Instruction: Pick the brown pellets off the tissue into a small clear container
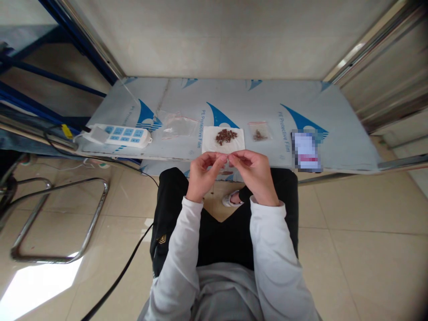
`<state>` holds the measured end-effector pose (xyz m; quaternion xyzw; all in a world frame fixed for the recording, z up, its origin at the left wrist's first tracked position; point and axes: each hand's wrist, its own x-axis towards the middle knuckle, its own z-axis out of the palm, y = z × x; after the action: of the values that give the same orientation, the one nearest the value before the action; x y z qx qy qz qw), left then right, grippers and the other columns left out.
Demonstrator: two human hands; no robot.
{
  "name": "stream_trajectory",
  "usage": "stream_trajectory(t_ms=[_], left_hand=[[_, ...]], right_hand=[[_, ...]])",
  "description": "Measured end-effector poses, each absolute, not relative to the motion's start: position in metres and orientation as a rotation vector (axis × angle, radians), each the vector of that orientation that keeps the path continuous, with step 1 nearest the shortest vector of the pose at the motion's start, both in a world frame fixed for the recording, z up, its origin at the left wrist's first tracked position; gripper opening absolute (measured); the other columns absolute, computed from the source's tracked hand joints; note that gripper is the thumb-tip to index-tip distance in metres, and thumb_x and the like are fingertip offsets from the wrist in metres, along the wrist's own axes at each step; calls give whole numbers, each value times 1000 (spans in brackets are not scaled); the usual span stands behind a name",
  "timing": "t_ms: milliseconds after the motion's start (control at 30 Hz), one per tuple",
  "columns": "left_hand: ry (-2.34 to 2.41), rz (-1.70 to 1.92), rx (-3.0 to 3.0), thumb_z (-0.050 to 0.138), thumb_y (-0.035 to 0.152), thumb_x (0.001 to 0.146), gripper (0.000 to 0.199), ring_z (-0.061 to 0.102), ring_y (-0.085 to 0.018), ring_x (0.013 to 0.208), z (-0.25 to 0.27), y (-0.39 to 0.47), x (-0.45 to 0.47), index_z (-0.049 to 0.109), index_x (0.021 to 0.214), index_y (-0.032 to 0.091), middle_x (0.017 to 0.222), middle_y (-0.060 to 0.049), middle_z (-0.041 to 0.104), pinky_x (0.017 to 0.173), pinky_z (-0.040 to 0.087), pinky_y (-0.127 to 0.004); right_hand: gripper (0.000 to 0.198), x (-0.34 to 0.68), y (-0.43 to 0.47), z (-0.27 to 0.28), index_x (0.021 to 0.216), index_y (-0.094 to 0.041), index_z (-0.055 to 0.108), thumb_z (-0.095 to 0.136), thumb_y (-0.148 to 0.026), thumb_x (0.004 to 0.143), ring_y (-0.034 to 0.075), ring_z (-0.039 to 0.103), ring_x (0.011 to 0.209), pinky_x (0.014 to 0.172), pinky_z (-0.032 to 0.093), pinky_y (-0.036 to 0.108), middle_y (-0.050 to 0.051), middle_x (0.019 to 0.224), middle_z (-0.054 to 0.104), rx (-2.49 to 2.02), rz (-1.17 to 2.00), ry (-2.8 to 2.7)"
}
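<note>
My left hand [206,171] and my right hand [251,171] meet at the table's front edge, thumbs and forefingers pinched together. Between them hangs what looks like a small clear plastic bag [228,172] with something brown in it; its upper edge is hidden by my fingers. Just beyond my fingertips, a pile of small brown pieces [226,136] lies on a white paper sheet [207,141]. To the right of the paper rests a small clear zip bag [260,131] holding a few brown bits. Crumpled clear plastic bags [179,125] lie to the left.
A white power strip [127,136] with a plugged-in adapter sits at the table's left end. On the right lies a phone [306,150]. The table [267,96] is covered with printed protective film and backs onto a wall. A metal chair frame [96,218] stands at lower left.
</note>
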<state>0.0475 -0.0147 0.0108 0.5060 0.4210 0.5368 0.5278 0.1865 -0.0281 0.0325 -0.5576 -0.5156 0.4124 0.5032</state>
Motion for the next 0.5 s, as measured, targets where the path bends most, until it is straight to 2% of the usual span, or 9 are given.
stream_trajectory(t_ms=[167, 333, 500], left_hand=[[1023, 1336, 1198, 73, 37, 80, 21, 64, -12, 60, 15, -14, 46, 72, 82, 16, 73, -4, 73, 58, 53, -24], [1065, 1388, 1204, 72, 39, 80, 23, 65, -13, 65, 11, -14, 49, 69, 81, 15, 70, -3, 70, 62, 52, -23], [1041, 1339, 1160, 72, 40, 80, 25, 66, -13, 64, 13, -15, 51, 68, 81, 16, 71, -3, 71, 63, 53, -23]], right_hand=[[38, 192, -28, 33, 100, -21, 71, 82, -41, 69, 18, 70, 75, 71, 55, 30, 2, 80, 75, -1227, 1216, -1038], [24, 192, -29, 25, 80, -20, 73, 81, -40, 70, 18, 69, 80, 79, 54, 32, 3, 83, 75, -1215, 1213, -996], [27, 191, -28, 25, 79, -17, 71, 77, -44, 74, 18, 66, 72, 70, 52, 30, 4, 76, 73, -1280, 1105, -1087]])
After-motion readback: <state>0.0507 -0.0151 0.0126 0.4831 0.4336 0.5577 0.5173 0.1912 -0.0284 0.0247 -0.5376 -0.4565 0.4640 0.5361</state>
